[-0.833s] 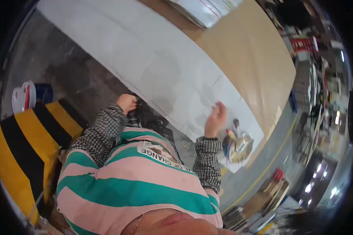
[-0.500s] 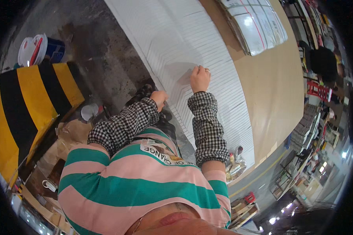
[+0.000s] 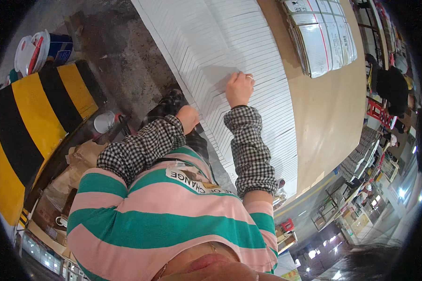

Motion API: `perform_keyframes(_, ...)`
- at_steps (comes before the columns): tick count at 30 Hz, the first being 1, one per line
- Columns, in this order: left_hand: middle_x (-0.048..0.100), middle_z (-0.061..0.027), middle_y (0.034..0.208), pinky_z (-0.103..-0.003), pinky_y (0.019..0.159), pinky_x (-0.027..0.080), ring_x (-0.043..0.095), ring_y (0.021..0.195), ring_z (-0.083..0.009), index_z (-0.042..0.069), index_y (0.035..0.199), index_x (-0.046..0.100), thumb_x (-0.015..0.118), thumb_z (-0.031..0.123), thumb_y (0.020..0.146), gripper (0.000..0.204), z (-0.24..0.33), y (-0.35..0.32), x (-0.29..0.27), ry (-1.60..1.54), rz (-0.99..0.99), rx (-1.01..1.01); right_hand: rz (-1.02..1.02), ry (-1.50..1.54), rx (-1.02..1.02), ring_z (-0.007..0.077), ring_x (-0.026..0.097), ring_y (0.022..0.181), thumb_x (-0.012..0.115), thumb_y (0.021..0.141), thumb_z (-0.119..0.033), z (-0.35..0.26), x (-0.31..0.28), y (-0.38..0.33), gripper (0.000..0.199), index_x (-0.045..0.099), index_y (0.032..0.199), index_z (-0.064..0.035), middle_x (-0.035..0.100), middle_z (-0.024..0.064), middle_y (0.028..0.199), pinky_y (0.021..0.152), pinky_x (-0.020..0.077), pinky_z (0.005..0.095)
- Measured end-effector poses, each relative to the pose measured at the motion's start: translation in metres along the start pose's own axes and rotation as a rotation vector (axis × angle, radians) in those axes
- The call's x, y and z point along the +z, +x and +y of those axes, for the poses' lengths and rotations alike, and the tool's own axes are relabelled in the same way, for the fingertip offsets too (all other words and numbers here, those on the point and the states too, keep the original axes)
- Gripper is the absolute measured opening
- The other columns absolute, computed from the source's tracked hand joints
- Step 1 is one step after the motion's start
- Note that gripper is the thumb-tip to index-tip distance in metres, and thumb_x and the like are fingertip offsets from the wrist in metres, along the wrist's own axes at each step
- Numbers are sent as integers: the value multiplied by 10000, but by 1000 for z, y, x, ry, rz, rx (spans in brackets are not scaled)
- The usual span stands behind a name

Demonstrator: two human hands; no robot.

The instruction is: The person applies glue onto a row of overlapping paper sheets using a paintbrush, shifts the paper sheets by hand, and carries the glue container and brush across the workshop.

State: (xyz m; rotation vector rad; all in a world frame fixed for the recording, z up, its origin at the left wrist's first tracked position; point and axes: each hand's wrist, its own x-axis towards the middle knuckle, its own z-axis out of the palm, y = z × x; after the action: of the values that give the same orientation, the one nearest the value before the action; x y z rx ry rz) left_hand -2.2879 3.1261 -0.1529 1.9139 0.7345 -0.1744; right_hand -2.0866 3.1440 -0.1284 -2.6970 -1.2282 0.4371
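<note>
White flat sheets (image 3: 211,44) lie overlapped in a long fanned row, their many edges showing as fine lines. Over the middle of the row is my right hand (image 3: 240,89), fingers curled in, a ring on one of them. It appears to touch the sheets, and whatever its fingertips hold is hidden. My left hand (image 3: 188,118) is closed at the row's left edge, knuckles up. Its fingertips are out of sight, so I cannot make out what is in them. Checked sleeve covers wrap both forearms.
Right of the sheets lies a brown board (image 3: 328,110) bearing a strapped white bundle (image 3: 320,40). On the left stand a yellow-and-black striped barrier (image 3: 30,129), a blue-and-white bucket (image 3: 60,49) and a white cup-like container (image 3: 104,122). Farther right, a person in black (image 3: 390,89) is near shelves.
The whole view has shifted a little, so the bundle and board sit farther right in it. Both hands stay closed in nearly the same places on the row of sheets.
</note>
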Motion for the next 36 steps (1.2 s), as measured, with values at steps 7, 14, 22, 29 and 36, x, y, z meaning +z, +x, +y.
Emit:
perform_keyframes(7,541,-212,594,-440,594,442,550,620,-374,-21,553,568,659,138,725,251,-20,0,3,-356,153,113,19,2,35,353,459,1040,463,877,-282,-13,-6,0,332,549,1006,12,511,199,1109,840,380,497)
perform_keyframes(14,523,-230,642,-457,612,405,534,698,-365,-9,586,554,610,122,703,184,-42,8,-16,-130,-8,64,-51,-65,48,375,461,1034,424,894,-289,-38,-2,24,331,564,1021,-18,520,199,1094,853,384,488)
perform_keyframes(22,400,-191,586,-422,545,329,393,548,-298,-45,617,472,603,65,692,186,-72,46,-27,-1032,371,-362,36,87,-282,389,470,1027,421,893,-300,-53,21,75,361,584,944,18,569,225,1006,863,391,466)
perform_keyframes(29,262,-87,824,-297,936,186,319,751,-190,72,667,287,506,0,787,260,-25,39,-101,-1527,159,-827,125,-63,-234,366,518,949,504,870,-268,-85,19,82,300,561,961,12,559,213,977,807,433,422)
perform_keyframes(36,606,-219,759,-411,644,475,608,725,-313,-57,702,611,532,89,766,178,-82,0,-155,526,318,-358,210,636,28,277,547,854,482,902,-228,-21,-52,27,298,592,1006,28,594,171,929,749,437,372)
